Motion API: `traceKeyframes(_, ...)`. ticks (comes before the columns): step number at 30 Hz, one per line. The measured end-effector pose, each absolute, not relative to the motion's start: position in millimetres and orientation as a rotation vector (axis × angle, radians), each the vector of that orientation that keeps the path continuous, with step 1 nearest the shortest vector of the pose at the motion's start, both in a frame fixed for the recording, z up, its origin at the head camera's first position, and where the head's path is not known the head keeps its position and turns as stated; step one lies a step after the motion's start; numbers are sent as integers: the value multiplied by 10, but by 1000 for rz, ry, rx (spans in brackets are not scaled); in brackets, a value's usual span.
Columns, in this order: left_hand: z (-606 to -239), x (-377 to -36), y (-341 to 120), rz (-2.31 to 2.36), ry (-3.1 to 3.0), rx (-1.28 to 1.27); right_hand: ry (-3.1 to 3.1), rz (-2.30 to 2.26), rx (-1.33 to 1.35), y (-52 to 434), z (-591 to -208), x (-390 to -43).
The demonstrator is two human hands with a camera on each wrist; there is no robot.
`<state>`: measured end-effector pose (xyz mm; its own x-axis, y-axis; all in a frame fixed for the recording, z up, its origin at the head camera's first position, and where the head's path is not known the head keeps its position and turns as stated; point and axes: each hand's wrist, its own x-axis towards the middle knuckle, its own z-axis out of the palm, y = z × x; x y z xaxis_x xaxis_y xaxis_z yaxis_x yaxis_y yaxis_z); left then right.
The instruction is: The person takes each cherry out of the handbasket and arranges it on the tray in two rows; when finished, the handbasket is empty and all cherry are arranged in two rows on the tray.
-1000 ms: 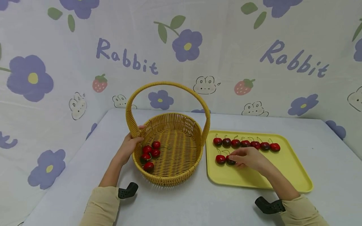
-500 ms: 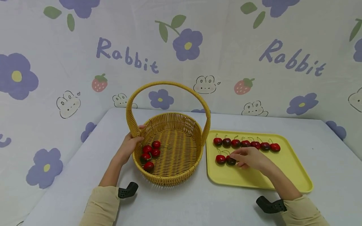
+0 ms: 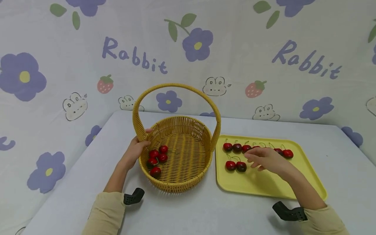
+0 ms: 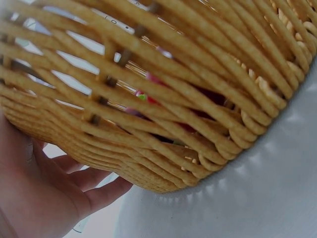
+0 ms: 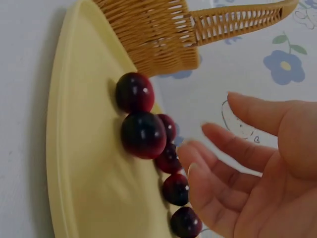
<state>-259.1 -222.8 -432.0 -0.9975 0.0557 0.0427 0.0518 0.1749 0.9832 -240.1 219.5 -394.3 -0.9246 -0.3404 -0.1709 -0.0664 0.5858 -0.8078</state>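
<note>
A woven yellow basket [image 3: 179, 153] with a tall handle stands on the table and holds several red cherries [image 3: 156, 158] at its left side. My left hand [image 3: 135, 150] grips the basket's left rim, thumb over the edge; in the left wrist view its fingers [image 4: 94, 186] lie against the basket wall [image 4: 173, 99]. A yellow tray [image 3: 296, 178] to the right carries a back row of cherries [image 3: 236, 148] and two cherries in front [image 3: 236, 166]. My right hand [image 3: 262, 158] hovers just right of those two with fingers relaxed and spread, holding nothing. The right wrist view shows the two front cherries [image 5: 140, 118] beside my empty fingers [image 5: 218, 178].
The table has a pale grey-lilac cover [image 3: 191, 212]. A floral "Rabbit" cloth [image 3: 188, 58] hangs behind it and along the left. Black wrist mounts sit at my cuffs [image 3: 133, 196]. My right hand hides part of the back row of cherries.
My right hand has lifted off the second front cherry and drawn up and to the right, leaving that cherry on the tray. The left hand has kept its hold on the basket.
</note>
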Motion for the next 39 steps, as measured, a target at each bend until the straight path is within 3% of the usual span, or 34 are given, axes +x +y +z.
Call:
traceKeyframes(24,-4273,-2620,-2217,1996,2394,38,2176,-1368,-878,1361,-3691,-2459)
traceKeyframes(39,-4291,-2633,-2221,2008,2399,65,2282,-1321,-952,983,-3697,-2457)
